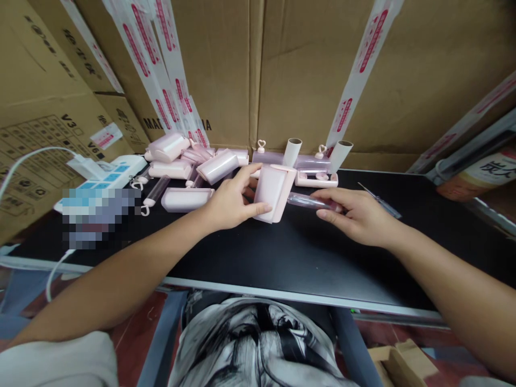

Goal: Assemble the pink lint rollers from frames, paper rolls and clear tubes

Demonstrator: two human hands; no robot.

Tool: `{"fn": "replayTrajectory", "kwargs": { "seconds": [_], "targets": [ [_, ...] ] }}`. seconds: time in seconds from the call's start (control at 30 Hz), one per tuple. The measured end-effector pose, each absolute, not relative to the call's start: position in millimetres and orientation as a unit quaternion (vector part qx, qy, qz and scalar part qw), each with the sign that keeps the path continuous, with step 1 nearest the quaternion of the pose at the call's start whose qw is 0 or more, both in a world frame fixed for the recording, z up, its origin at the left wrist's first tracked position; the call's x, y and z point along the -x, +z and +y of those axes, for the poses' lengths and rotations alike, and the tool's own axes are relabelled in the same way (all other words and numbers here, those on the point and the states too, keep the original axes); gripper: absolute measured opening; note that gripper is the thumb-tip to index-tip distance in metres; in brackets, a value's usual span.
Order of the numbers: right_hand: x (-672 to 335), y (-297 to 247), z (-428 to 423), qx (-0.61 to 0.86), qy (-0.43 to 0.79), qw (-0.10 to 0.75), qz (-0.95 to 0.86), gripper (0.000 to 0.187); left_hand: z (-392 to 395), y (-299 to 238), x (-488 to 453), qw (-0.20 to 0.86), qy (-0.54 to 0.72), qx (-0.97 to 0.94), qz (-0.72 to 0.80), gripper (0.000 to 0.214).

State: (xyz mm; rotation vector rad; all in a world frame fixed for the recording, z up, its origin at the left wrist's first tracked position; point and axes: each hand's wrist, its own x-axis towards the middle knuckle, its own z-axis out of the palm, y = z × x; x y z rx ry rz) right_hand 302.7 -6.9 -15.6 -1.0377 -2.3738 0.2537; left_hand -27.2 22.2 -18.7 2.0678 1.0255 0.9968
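Left hand [230,201] was half closed, pinching a pale pink case [268,193] between the thumb on its front and the fingers curled behind; what the case held could not be told. Beyond and to the right of this hand, a pair of white tubes [341,157] leaned with their hollow upper ends open, near a pale pink tray [316,183] with small rounded pieces [321,176] in it. More pink cases [220,165] lay piled beyond and to the left of the same hand. Right hand [355,212] was also half closed, thumb and fingers pinching a clear tube [308,200]; its far end met the held case's edge, though whether it went inside or behind could not be seen. Beyond the right wrist lay a thin tool [385,205]; below the right forearm, an open carton [415,359]
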Motion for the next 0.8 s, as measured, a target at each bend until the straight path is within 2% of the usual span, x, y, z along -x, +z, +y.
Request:
{"fn": "replayTrajectory", "kwargs": {
  "seconds": [0.2,0.3,0.4,0.57,0.63,0.7,0.8],
  "targets": [
    [-290.3,-19.3,-9.4,0.391,0.034,0.24,-0.888,0.024,16.8,-22.7,19.9,0.314,0.374,-0.769,0.413,0.093],
    [-292.3,-12.2,-9.2,0.378,-0.016,0.265,-0.887,0.019,17.5,-22.9,18.6,0.382,0.386,-0.752,0.375,0.098],
    [-303.8,2.7,-11.7,0.41,-0.037,0.294,-0.863,0.023,17.8,-19.3,19.5,0.447,0.417,-0.726,0.313,0.095],
    [-352.7,28.8,-9.2,0.537,-0.181,0.391,-0.726,0.031,16.4,-12.5,21.9,0.416,0.444,-0.724,0.324,0.072],
    [-383.6,30.3,-2.3,0.614,-0.227,0.402,-0.64,0.032,15.1,-11.1,21.3,0.404,0.434,-0.733,0.334,0.063],
    [-417.3,23.7,5.6,0.702,-0.211,0.39,-0.557,0.025,13.2,-9.6,19.9,0.388,0.429,-0.741,0.341,0.055],
    [-462.6,2.0,13.5,0.799,-0.137,0.327,-0.485,0.018,10.2,-7.1,17.5,0.36,0.426,-0.752,0.352,0.046]
  ]
}}
